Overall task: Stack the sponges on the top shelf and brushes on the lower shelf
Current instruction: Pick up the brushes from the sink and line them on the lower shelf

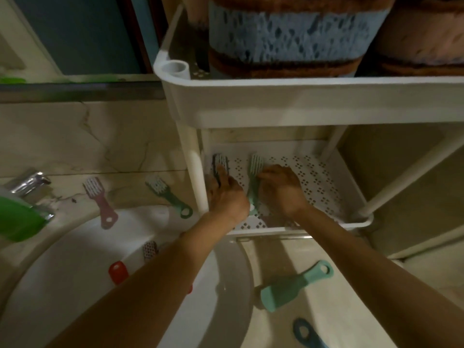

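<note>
Both my hands reach into the white rack's lower shelf (313, 169). My left hand (226, 194) grips a dark brush (221, 160) lying at the shelf's left end. My right hand (278, 187) holds a teal brush (255, 164) beside it, bristles up. Sponges stand on the top shelf (276, 96): a blue and brown stack (288, 33) and a pink one (421, 38). Loose on the counter lie a pink brush (100, 199), a green brush (168, 194), a teal brush (296, 285) and a blue brush (305, 334).
A white basin (75, 272) fills the lower left, with a red-handled brush (118, 272) and a small pink brush head (150, 249) at its rim. A chrome tap (30, 183) and a green container (17, 219) sit at the left. The rack's front left post (198, 182) stands next to my left hand.
</note>
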Available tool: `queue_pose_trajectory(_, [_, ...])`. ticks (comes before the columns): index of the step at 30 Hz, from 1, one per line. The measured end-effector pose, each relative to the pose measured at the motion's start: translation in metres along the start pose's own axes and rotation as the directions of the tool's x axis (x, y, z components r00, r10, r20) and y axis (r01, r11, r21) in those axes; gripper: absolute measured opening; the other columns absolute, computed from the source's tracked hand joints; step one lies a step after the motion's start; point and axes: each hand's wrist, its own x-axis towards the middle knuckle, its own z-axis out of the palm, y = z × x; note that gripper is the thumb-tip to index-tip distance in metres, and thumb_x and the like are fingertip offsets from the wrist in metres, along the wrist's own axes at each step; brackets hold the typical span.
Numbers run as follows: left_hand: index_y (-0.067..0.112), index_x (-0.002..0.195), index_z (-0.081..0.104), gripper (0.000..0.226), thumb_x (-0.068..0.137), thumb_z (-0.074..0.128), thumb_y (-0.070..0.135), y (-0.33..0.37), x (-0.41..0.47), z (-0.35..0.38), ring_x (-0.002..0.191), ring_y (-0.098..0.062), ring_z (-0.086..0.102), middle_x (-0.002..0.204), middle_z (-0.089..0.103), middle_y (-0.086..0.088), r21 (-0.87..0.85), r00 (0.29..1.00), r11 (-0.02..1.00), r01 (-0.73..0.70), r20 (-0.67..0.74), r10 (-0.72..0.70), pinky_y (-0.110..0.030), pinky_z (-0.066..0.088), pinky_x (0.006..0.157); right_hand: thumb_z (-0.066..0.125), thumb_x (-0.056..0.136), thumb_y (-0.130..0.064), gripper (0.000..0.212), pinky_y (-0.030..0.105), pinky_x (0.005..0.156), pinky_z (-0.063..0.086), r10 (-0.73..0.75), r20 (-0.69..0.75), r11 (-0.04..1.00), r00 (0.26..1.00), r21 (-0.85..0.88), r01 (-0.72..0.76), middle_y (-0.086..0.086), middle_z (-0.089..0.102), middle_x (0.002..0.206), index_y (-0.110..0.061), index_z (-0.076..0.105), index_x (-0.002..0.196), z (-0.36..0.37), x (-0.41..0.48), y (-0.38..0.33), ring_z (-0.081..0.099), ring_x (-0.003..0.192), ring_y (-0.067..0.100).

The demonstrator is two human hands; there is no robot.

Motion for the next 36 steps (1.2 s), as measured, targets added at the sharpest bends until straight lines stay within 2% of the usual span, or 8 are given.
queue_pose_trajectory(3, [0.0, 0.148, 0.002, 0.063, 0.097, 0.036, 0.016, 0.002, 0.005, 0.0, 0.144, -0.037, -0.008, 0.156, -0.02, -0.011, -0.073, 1.0, 0.997, 0.03, 0.005, -0.03, -0.047, 0.004, 0.117, 0.058, 0.072, -0.012, 0.025, 0.051, 0.079, 0.052, -0.036, -0.016, 0.999, 0.999, -0.014, 0.036, 0.02, 0.069, 0.102, -0.005, 0.074, 0.09, 0.005, 0.011, -0.002, 0.065, 0.088, 0.041])
queue_pose_trajectory(6, [0.006, 0.15, 0.003, 0.061, 0.097, 0.033, 0.014, 0.002, 0.009, 0.001, 0.145, -0.032, -0.002, 0.157, -0.019, -0.005, -0.197, 0.998, 0.979, 0.06, 0.001, -0.061, -0.042, 0.011, 0.115, 0.055, 0.076, -0.015, 0.022, 0.044, 0.073, 0.053, -0.098, 0.038, 0.988, 0.994, 0.121, 0.093, 0.014, 0.071, 0.094, -0.008, 0.075, 0.084, 0.006, 0.016, -0.008, 0.067, 0.084, 0.033])
queue_pose_trajectory(12, [0.002, 0.148, 0.004, 0.058, 0.097, 0.033, 0.004, -0.001, 0.008, -0.002, 0.147, -0.023, 0.0, 0.159, -0.006, -0.011, -0.433, 0.995, 0.901, 0.003, -0.09, -0.047, -0.028, 0.006, 0.117, 0.052, 0.085, 0.0, 0.022, 0.041, 0.093, 0.044, 0.005, 0.041, 0.962, 0.999, 0.272, -0.016, 0.017, 0.064, 0.115, -0.001, 0.072, 0.096, 0.002, 0.022, -0.024, 0.057, 0.108, 0.033])
queue_pose_trajectory(21, [0.007, 0.149, 0.003, 0.059, 0.098, 0.032, 0.007, -0.002, 0.003, -0.005, 0.146, -0.025, 0.01, 0.159, 0.001, -0.007, -0.555, 0.991, 0.832, 0.014, -0.103, -0.086, -0.029, 0.011, 0.118, 0.053, 0.087, 0.003, 0.023, 0.046, 0.101, 0.042, 0.048, 0.106, 0.898, 0.993, 0.431, -0.09, 0.017, 0.058, 0.128, 0.003, 0.066, 0.106, 0.0, 0.021, -0.028, 0.055, 0.116, 0.033])
queue_pose_trajectory(24, [0.004, 0.148, 0.012, 0.055, 0.097, 0.032, 0.007, -0.002, 0.003, -0.002, 0.146, -0.026, 0.01, 0.159, 0.002, -0.009, -0.555, 0.995, 0.832, 0.005, -0.083, -0.062, -0.033, 0.012, 0.118, 0.055, 0.088, -0.002, 0.025, 0.04, 0.102, 0.042, 0.078, 0.129, 0.899, 0.989, 0.419, -0.126, 0.012, 0.058, 0.13, -0.002, 0.065, 0.111, -0.001, 0.021, -0.027, 0.055, 0.118, 0.029])
queue_pose_trajectory(29, [0.001, 0.147, 0.011, 0.055, 0.098, 0.033, 0.011, 0.0, 0.0, -0.005, 0.146, -0.025, 0.008, 0.159, 0.002, -0.011, -0.49, 0.986, 0.872, 0.012, -0.137, -0.09, -0.029, 0.007, 0.117, 0.053, 0.086, 0.001, 0.029, 0.03, 0.097, 0.041, 0.088, 0.164, 0.91, 0.983, 0.389, -0.146, 0.014, 0.057, 0.128, -0.002, 0.063, 0.114, -0.009, 0.016, -0.033, 0.053, 0.118, 0.03])
queue_pose_trajectory(33, [0.003, 0.137, 0.04, 0.042, 0.095, 0.037, 0.009, 0.001, -0.016, -0.003, 0.145, -0.031, 0.006, 0.156, 0.013, -0.02, -0.257, 0.976, 0.966, -0.034, -0.215, -0.023, -0.038, 0.008, 0.119, 0.046, 0.086, 0.005, 0.034, 0.012, 0.083, 0.035, 0.177, 0.03, 0.91, 0.984, 0.376, -0.175, 0.018, 0.058, 0.126, 0.003, 0.061, 0.117, -0.031, -0.005, -0.039, 0.053, 0.117, 0.03])
queue_pose_trajectory(36, [0.011, 0.134, 0.045, 0.041, 0.093, 0.043, 0.011, 0.008, -0.04, -0.005, 0.146, -0.028, 0.003, 0.157, 0.01, -0.012, -0.179, 0.946, 0.974, -0.136, -0.315, 0.074, -0.039, 0.006, 0.117, 0.044, 0.078, 0.012, 0.043, 0.017, 0.097, 0.035, 0.227, -0.04, 0.902, 0.973, 0.385, -0.195, 0.018, 0.058, 0.126, 0.001, 0.061, 0.117, -0.042, -0.031, -0.037, 0.053, 0.118, 0.03])
